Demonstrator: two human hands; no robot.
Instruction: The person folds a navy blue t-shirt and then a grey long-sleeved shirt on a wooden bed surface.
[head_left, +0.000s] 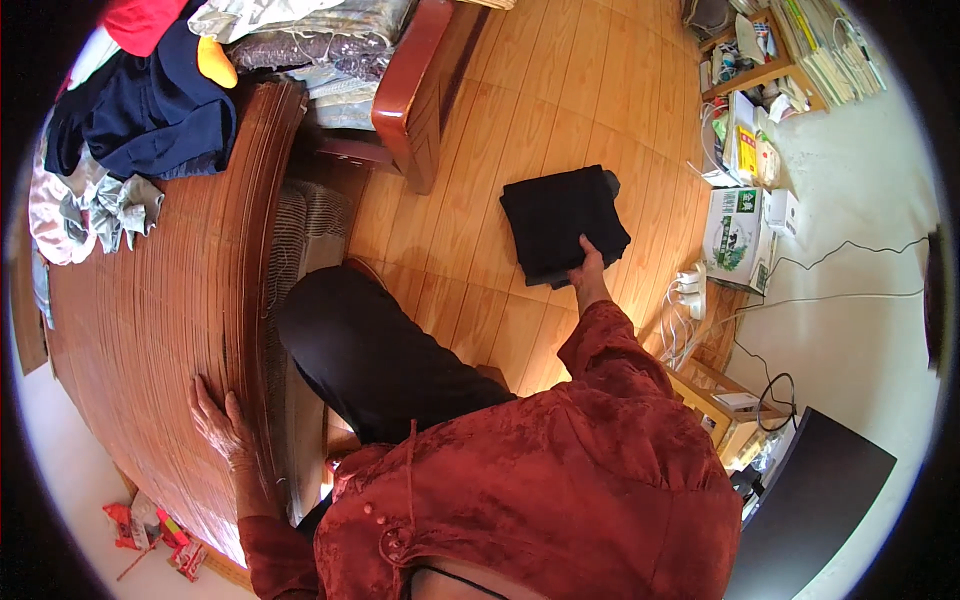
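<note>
My right hand grips a neatly folded black cloth garment by its near edge. The thumb lies on top and the other fingers are hidden beneath. The bundle is held out in front of me above the wood-look floor; a dark grey layer peeks out along its edges. On the brown slatted mat covering the bed, my left hand rests flat with its fingers stretched out, holding nothing.
A navy garment and crumpled light cloths lie at the bed's far end, near a wooden bed frame. Along the right wall stand a printed carton, a power strip with cords, shelves and a dark screen.
</note>
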